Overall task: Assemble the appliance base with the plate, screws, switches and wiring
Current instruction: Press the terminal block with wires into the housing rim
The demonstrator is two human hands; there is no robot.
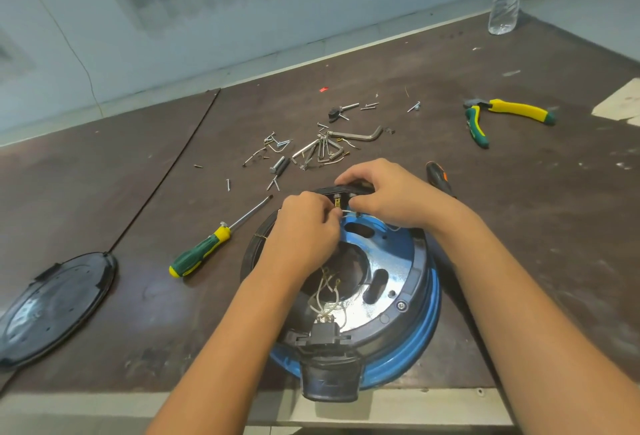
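The appliance base (391, 282) is lying inverted near the front edge of the surface (519, 227). At its far rim, the left hand (304, 223) is pinching a white wire (347, 212), while the right hand (384, 192) is gripping the black switch housing (360, 188). A screwdriver (207, 244) and loose screws (273, 182) are lying beyond.

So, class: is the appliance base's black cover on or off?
Off. The black cover lies on the table, left of the appliance base, whose wiring is exposed.

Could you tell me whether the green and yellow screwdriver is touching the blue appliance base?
Apart. The head view shows bare brown tabletop between the green and yellow screwdriver and the blue appliance base's black rim.
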